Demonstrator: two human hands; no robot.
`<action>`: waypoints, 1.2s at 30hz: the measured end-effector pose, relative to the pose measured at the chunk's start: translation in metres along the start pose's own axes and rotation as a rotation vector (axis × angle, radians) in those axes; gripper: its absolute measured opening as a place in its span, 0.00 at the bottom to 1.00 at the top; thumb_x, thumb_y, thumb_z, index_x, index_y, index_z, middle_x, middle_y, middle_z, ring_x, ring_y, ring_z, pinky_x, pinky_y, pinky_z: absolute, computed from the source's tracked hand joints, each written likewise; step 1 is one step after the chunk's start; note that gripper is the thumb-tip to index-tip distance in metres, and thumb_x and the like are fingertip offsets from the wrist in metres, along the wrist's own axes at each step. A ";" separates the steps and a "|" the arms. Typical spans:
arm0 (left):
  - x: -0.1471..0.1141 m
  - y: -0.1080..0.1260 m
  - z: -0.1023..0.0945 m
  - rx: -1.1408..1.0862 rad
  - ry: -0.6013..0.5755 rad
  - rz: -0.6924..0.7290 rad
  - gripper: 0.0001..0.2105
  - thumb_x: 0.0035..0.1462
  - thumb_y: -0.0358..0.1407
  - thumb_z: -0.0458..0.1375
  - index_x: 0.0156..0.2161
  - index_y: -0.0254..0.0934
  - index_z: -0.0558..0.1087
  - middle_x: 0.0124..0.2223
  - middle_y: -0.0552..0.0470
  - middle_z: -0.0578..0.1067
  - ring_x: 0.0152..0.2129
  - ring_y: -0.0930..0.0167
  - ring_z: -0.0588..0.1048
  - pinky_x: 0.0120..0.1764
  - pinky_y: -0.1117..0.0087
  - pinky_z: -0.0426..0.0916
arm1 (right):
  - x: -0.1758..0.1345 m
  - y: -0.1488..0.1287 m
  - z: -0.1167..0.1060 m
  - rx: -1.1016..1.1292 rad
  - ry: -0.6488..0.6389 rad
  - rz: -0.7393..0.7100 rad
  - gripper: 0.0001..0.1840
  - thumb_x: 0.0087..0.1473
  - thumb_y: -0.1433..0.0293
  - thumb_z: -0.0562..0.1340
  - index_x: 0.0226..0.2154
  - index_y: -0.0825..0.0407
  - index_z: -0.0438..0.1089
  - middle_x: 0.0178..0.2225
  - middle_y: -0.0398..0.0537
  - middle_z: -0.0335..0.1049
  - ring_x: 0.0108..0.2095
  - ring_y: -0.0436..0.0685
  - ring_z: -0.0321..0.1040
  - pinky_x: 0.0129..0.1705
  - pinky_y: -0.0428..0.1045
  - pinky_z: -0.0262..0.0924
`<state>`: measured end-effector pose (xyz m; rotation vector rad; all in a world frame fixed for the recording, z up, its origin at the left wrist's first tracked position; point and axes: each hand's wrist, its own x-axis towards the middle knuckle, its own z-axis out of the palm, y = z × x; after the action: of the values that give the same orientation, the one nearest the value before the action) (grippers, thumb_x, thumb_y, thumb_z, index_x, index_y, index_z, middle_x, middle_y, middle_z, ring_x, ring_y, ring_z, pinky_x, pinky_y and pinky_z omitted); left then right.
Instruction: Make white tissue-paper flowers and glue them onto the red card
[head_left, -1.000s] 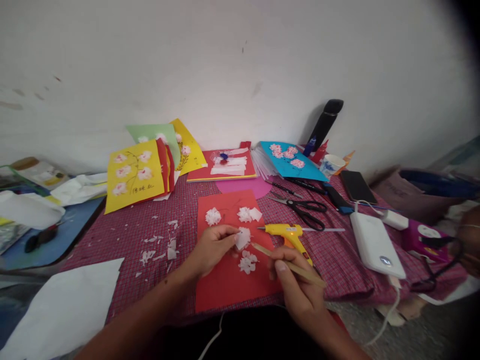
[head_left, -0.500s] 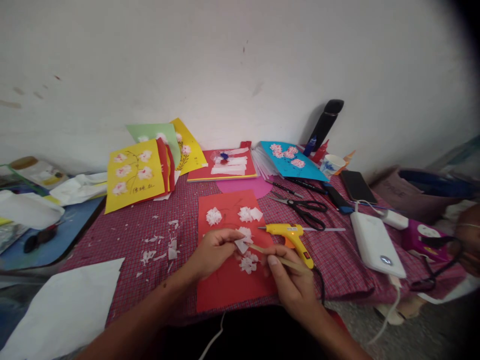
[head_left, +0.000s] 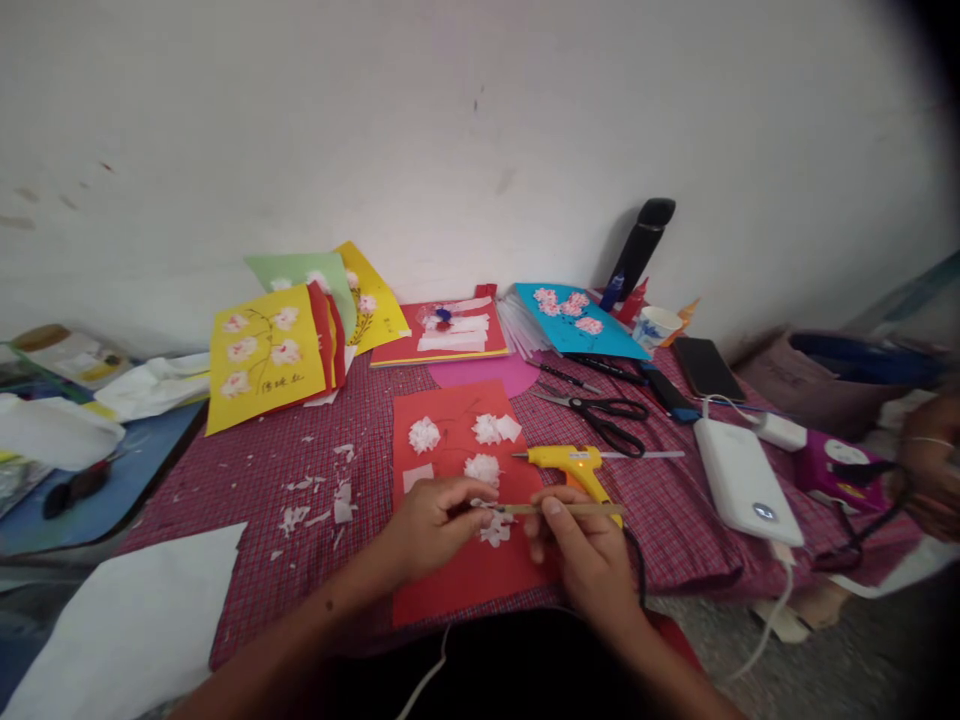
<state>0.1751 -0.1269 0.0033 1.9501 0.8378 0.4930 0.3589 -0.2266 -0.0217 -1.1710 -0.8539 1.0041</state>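
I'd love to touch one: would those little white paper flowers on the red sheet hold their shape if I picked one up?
Probably not well. The white paper flower looks like thin crumpled tissue, so it likely crushes easily. Scraps scattered across the checked cloth suggest very light paper that a breath could shift. Whether each flower is already stuck to the red sheet cannot be told.

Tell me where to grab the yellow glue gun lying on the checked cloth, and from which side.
Take the glue gun by its handle, the part angling down toward the table's near edge beside the right hand. Come from above and the near side: it lies flat, its nozzle points left toward the red card, and that tip is probably hot.
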 end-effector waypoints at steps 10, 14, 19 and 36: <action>-0.036 0.022 0.009 0.275 -0.182 0.236 0.17 0.67 0.31 0.49 0.59 0.42 0.67 0.53 0.44 0.79 0.46 0.64 0.78 0.48 0.64 0.71 | -0.025 -0.008 -0.025 -0.058 -0.229 0.025 0.09 0.63 0.61 0.63 0.40 0.49 0.74 0.28 0.43 0.73 0.23 0.49 0.69 0.26 0.45 0.65; -0.048 0.036 0.015 0.319 -0.310 0.190 0.13 0.68 0.33 0.49 0.51 0.43 0.73 0.41 0.49 0.81 0.33 0.67 0.79 0.36 0.70 0.70 | -0.045 -0.018 -0.037 -0.346 -0.361 -0.047 0.09 0.65 0.64 0.60 0.36 0.49 0.74 0.27 0.43 0.71 0.26 0.50 0.69 0.29 0.45 0.63; -0.048 0.031 0.021 0.408 -0.328 0.197 0.11 0.69 0.34 0.48 0.45 0.40 0.74 0.37 0.50 0.80 0.32 0.68 0.77 0.34 0.70 0.69 | -0.053 -0.019 -0.035 -0.386 -0.360 -0.014 0.13 0.68 0.63 0.55 0.34 0.50 0.70 0.26 0.42 0.70 0.25 0.50 0.69 0.30 0.46 0.63; 0.001 0.005 0.036 0.602 -0.058 0.219 0.09 0.65 0.35 0.55 0.49 0.38 0.71 0.47 0.45 0.72 0.43 0.62 0.71 0.46 0.59 0.69 | -0.024 -0.007 -0.031 -0.646 -0.167 -0.258 0.10 0.67 0.68 0.55 0.34 0.49 0.68 0.28 0.42 0.70 0.27 0.52 0.67 0.31 0.48 0.61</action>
<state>0.2004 -0.1497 -0.0097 2.6156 0.7981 0.3276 0.3805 -0.2596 -0.0218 -1.4726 -1.4922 0.6284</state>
